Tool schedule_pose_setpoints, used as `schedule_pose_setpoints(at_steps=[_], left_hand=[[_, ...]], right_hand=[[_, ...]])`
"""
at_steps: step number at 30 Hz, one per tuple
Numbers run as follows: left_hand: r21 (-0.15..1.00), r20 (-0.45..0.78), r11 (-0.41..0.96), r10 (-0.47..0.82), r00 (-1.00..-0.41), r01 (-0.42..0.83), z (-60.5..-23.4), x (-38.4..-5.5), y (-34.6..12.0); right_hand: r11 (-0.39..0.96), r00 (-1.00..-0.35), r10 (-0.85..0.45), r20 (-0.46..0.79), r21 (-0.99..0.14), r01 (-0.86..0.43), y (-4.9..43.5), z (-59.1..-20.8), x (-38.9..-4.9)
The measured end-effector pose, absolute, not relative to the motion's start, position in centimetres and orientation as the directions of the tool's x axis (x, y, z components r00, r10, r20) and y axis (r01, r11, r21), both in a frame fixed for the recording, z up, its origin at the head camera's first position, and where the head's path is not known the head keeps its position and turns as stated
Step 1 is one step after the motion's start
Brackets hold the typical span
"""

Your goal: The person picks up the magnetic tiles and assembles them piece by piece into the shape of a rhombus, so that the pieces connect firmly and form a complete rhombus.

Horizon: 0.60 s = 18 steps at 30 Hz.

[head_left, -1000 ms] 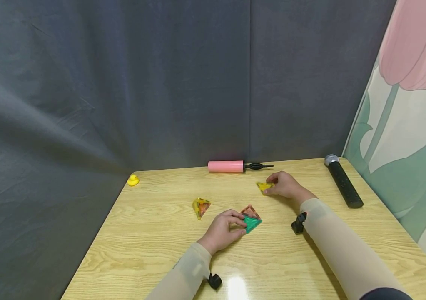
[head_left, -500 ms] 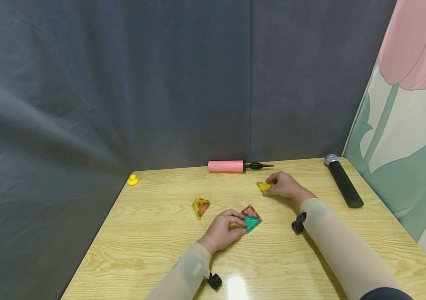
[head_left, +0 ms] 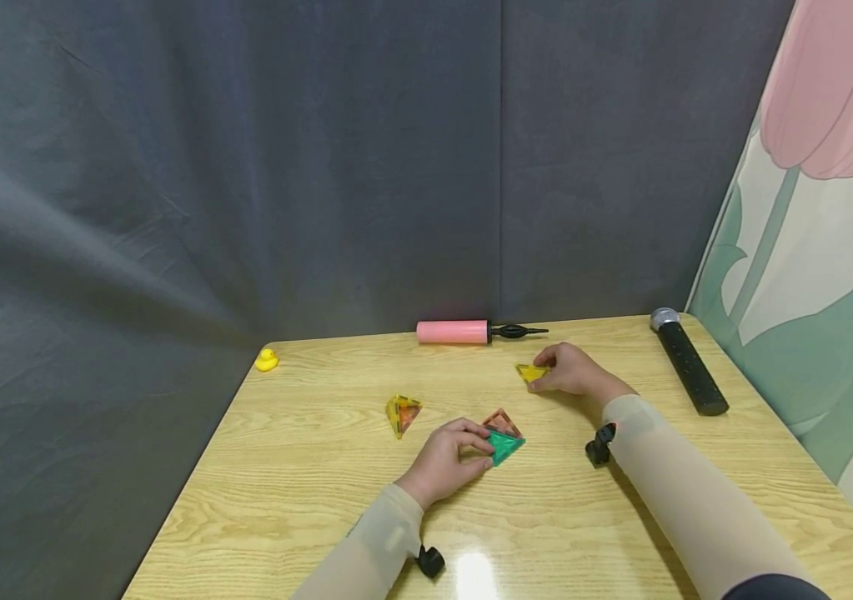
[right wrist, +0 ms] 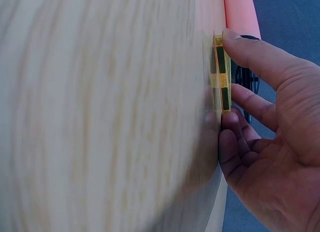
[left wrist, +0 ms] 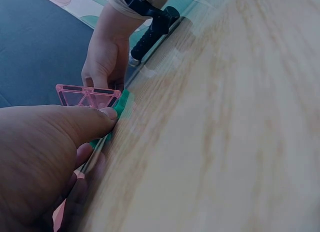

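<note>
My left hand (head_left: 444,465) pinches a green triangular magnetic tile (head_left: 505,447) lying on the table, with thumb and fingers at its left edges. Joined to its far edge is a translucent red tile (head_left: 502,422); in the left wrist view this pinkish tile (left wrist: 75,95) stands up from the table. Farther back, my right hand (head_left: 576,371) pinches a yellow triangular magnetic tile (head_left: 530,374) by its right side. Seen edge-on in the right wrist view, the yellow tile (right wrist: 221,74) is flat at the tabletop, thumb on one end and fingers at the other.
Left of both hands is a cluster of yellow and orange tiles (head_left: 402,415). A pink hand pump (head_left: 453,332) lies at the back edge, a black microphone (head_left: 690,367) on the right, and a yellow rubber duck (head_left: 266,360) at the back left corner. A dark curtain (head_left: 381,167) hangs behind the table.
The right hand and its yellow tile have shifted very slightly to the right. The left hand and the green and red tiles stay in place.
</note>
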<state>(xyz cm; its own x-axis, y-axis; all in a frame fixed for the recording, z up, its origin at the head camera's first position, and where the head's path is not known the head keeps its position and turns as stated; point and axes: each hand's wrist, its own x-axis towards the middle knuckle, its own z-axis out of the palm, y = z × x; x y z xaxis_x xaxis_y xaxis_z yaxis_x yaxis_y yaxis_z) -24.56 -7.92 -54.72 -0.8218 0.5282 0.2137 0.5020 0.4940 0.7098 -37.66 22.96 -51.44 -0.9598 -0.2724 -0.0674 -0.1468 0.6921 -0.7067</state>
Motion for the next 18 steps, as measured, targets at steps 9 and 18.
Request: schedule_pose_setpoints(at_steps=[9, 18], left_hand=[[0.707, 0.204, 0.504, 0.527, -0.825, 0.497, -54.64, -24.5, -7.9], [0.702, 0.21, 0.504, 0.528, -0.823, 0.503, -54.69, -24.52, -7.91]], right_hand=[[0.683, -0.96, -0.275, -0.056, -0.714, -0.154, 22.92, -51.07, -37.24], [0.677, -0.962, -0.269, -0.034, -0.718, -0.164, 23.04, -51.26, -37.27]])
